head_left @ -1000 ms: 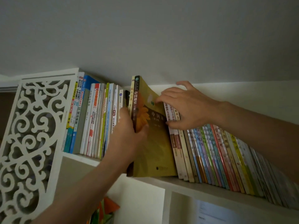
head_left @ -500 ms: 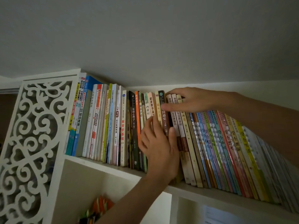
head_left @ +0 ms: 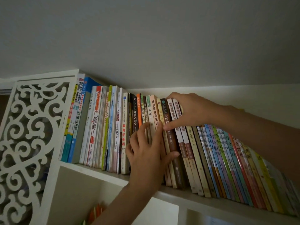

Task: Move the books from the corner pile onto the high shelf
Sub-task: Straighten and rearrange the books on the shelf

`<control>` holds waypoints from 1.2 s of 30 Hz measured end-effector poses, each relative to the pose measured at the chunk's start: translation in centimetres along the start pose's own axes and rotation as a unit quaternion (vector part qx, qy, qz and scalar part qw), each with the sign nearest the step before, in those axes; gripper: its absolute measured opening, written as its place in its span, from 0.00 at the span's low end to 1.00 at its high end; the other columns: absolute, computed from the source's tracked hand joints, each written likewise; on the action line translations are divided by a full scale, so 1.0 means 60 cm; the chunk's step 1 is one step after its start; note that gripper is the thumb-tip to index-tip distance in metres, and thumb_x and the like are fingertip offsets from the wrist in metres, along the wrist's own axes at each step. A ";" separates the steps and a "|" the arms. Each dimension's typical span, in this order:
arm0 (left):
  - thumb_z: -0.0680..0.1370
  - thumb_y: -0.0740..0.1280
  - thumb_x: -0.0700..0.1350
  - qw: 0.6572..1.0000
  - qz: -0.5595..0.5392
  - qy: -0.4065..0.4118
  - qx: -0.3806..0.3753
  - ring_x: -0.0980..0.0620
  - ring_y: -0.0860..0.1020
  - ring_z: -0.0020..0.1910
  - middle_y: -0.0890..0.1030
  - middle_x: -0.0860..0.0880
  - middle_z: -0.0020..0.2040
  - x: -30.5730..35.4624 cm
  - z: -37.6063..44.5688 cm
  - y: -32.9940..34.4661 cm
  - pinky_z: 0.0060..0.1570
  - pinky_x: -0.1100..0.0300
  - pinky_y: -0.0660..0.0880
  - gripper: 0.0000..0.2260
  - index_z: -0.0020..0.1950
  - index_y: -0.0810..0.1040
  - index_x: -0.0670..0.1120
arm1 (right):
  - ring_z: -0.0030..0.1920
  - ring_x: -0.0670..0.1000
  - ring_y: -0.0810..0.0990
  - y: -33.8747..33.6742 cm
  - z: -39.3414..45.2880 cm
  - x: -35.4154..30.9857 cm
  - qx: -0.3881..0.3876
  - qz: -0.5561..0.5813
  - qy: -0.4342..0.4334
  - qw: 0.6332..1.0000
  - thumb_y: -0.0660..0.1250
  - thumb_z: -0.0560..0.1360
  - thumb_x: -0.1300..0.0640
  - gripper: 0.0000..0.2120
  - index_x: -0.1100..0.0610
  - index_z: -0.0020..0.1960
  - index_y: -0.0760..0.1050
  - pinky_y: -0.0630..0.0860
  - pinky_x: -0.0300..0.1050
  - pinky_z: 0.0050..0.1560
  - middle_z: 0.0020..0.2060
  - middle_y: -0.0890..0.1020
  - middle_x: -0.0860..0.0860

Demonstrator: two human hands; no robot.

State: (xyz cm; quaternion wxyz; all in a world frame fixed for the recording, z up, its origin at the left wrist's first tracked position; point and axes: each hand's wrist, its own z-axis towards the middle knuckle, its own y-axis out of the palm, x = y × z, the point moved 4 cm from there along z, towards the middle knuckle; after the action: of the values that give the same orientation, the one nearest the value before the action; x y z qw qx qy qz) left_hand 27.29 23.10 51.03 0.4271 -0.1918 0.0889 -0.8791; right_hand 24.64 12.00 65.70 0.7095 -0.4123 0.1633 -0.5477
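A full row of books stands on the high white shelf (head_left: 97, 172) just under the ceiling. A brown-spined book (head_left: 169, 138) sits in the middle of the row, flush with its neighbours. My left hand (head_left: 149, 153) lies flat against the spines just left of it, fingers straight, thumb across the brown spine. My right hand (head_left: 190, 111) reaches over the tops of the cream-spined books (head_left: 182, 143) to the right, which lean left. Its fingers curl behind them and its thumb presses their fronts. The corner pile is out of view.
A white fretwork side panel (head_left: 29, 143) closes the shelf's left end. The ceiling (head_left: 146, 38) hangs close above the book tops. Below the shelf are open compartments, one holding colourful folded paper (head_left: 95, 213). Thin colourful books (head_left: 235, 168) lean along the right part.
One second ago my left hand gripped an olive-covered book sticking out of the gap. The book has gone fully into the row, and my left hand now lies flat on the spines.
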 end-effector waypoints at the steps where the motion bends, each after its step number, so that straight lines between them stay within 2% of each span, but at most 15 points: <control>1: 0.70 0.55 0.73 1.000 -0.011 0.005 -0.005 0.44 0.51 0.74 0.50 0.49 0.76 -0.001 0.002 -0.003 0.69 0.39 0.55 0.39 0.77 0.47 0.61 | 0.53 0.46 0.79 -0.001 0.001 0.001 -0.010 -0.006 0.002 1.000 0.76 0.59 0.34 0.48 0.47 0.72 0.60 0.78 0.51 0.56 0.58 0.79 0.43; 4: 0.67 0.67 0.68 0.999 -0.032 0.028 -0.026 0.52 0.39 0.75 0.38 0.58 0.75 -0.010 0.013 -0.017 0.72 0.43 0.45 0.52 0.75 0.33 0.60 | 0.63 0.48 0.75 -0.021 -0.012 0.017 -0.112 0.009 0.034 0.993 0.77 0.55 0.33 0.63 0.47 0.78 0.43 0.72 0.51 0.64 0.64 0.76 0.43; 7: 0.66 0.66 0.71 0.990 -0.022 0.124 -0.063 0.57 0.29 0.73 0.27 0.59 0.74 -0.009 0.012 -0.018 0.73 0.41 0.37 0.54 0.75 0.30 0.56 | 0.63 0.48 0.75 -0.031 -0.037 0.035 -0.156 -0.044 0.059 0.985 0.77 0.55 0.34 0.59 0.50 0.76 0.51 0.71 0.47 0.65 0.67 0.74 0.45; 10: 0.65 0.60 0.74 0.984 -0.024 0.149 -0.089 0.59 0.27 0.72 0.25 0.58 0.73 -0.016 0.010 -0.003 0.72 0.39 0.34 0.55 0.75 0.28 0.52 | 0.54 0.45 0.79 -0.020 -0.049 0.031 -0.104 -0.070 0.060 0.990 0.69 0.49 0.24 0.54 0.46 0.70 0.64 0.77 0.50 0.57 0.60 0.78 0.42; 13: 0.64 0.59 0.75 0.986 -0.006 0.148 -0.081 0.58 0.27 0.73 0.25 0.58 0.73 -0.021 0.016 -0.001 0.72 0.39 0.35 0.55 0.75 0.29 0.52 | 0.56 0.46 0.78 -0.016 -0.051 0.028 -0.071 -0.099 0.055 0.991 0.62 0.46 0.19 0.54 0.43 0.68 0.67 0.75 0.54 0.59 0.60 0.79 0.41; 16: 0.64 0.64 0.73 0.986 -0.019 0.143 -0.082 0.57 0.29 0.74 0.28 0.58 0.75 -0.012 0.015 -0.008 0.73 0.39 0.39 0.57 0.76 0.30 0.52 | 0.73 0.50 0.63 -0.033 -0.088 0.008 -0.007 -0.196 0.040 0.980 0.60 0.54 0.19 0.56 0.44 0.76 0.56 0.53 0.61 0.74 0.74 0.64 0.43; 18: 0.66 0.69 0.68 0.983 -0.035 0.156 -0.091 0.56 0.29 0.74 0.30 0.56 0.76 0.002 0.006 -0.013 0.74 0.40 0.39 0.56 0.77 0.32 0.52 | 0.76 0.46 0.53 -0.066 -0.149 0.001 0.069 -0.226 0.060 0.970 0.58 0.58 0.18 0.56 0.44 0.78 0.50 0.44 0.61 0.75 0.76 0.55 0.41; 21: 0.69 0.63 0.70 0.971 -0.106 0.191 -0.101 0.55 0.28 0.74 0.29 0.53 0.76 0.042 -0.011 -0.015 0.75 0.44 0.37 0.51 0.78 0.35 0.51 | 0.73 0.47 0.59 -0.096 -0.305 0.150 0.133 -0.165 0.231 0.950 0.63 0.57 0.19 0.52 0.36 0.75 0.51 0.58 0.64 0.72 0.72 0.55 0.34; 24: 0.67 0.53 0.76 0.974 -0.122 0.170 -0.090 0.54 0.27 0.73 0.28 0.50 0.76 0.085 -0.015 -0.002 0.74 0.48 0.35 0.52 0.77 0.33 0.48 | 0.63 0.62 0.73 -0.049 -0.515 0.368 0.177 -0.010 0.417 0.891 0.66 0.50 0.18 0.55 0.31 0.73 0.52 0.71 0.67 0.62 0.69 0.65 0.34; 26: 0.64 0.53 0.78 0.982 -0.093 0.145 -0.074 0.50 0.27 0.74 0.28 0.47 0.75 0.100 -0.015 0.012 0.73 0.47 0.34 0.56 0.77 0.32 0.45 | 0.52 0.59 0.79 0.007 -0.573 0.340 0.129 0.124 0.457 0.871 0.69 0.48 0.21 0.57 0.41 0.73 0.62 0.75 0.63 0.59 0.59 0.75 0.48; 27: 0.63 0.54 0.78 0.985 -0.080 0.138 -0.065 0.49 0.28 0.74 0.28 0.46 0.75 0.103 -0.015 0.018 0.73 0.46 0.35 0.57 0.77 0.32 0.45 | 0.50 0.55 0.80 0.012 -0.561 0.266 0.082 0.152 0.457 0.873 0.70 0.50 0.24 0.54 0.44 0.72 0.65 0.78 0.59 0.57 0.54 0.77 0.50; 29: 0.62 0.54 0.78 0.987 -0.061 0.137 -0.059 0.47 0.30 0.75 0.30 0.44 0.76 0.104 -0.015 0.027 0.74 0.43 0.36 0.59 0.77 0.34 0.44 | 0.51 0.49 0.80 0.017 -0.525 0.188 0.020 0.166 0.436 0.884 0.70 0.55 0.30 0.49 0.43 0.73 0.62 0.80 0.49 0.53 0.56 0.78 0.49; 31: 0.61 0.55 0.78 0.987 -0.054 0.142 -0.060 0.46 0.30 0.75 0.30 0.44 0.76 0.104 -0.014 0.028 0.73 0.42 0.35 0.59 0.77 0.34 0.44 | 0.51 0.45 0.79 0.003 -0.489 0.157 -0.016 0.149 0.398 0.905 0.66 0.60 0.31 0.48 0.42 0.75 0.56 0.77 0.40 0.52 0.62 0.78 0.48; 33: 0.61 0.59 0.77 0.985 -0.051 0.148 -0.066 0.47 0.28 0.74 0.28 0.45 0.76 0.104 -0.011 0.027 0.73 0.40 0.33 0.60 0.77 0.32 0.45 | 0.53 0.44 0.78 -0.004 -0.453 0.149 -0.048 0.092 0.370 0.923 0.65 0.60 0.29 0.48 0.42 0.76 0.54 0.74 0.41 0.58 0.63 0.77 0.46; 36: 0.63 0.66 0.74 0.983 -0.052 0.157 -0.074 0.49 0.26 0.73 0.26 0.47 0.75 0.097 -0.008 0.023 0.72 0.40 0.31 0.61 0.75 0.29 0.46 | 0.55 0.43 0.76 0.001 -0.415 0.141 -0.108 0.039 0.335 0.935 0.64 0.57 0.27 0.40 0.38 0.67 0.64 0.72 0.37 0.59 0.63 0.76 0.44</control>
State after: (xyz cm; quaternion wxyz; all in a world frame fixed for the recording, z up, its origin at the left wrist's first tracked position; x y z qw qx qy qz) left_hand 24.83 17.66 51.66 0.3458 -0.0864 0.2094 -0.9106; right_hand 10.60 -5.81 52.43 0.5856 -0.2720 0.4655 -0.6053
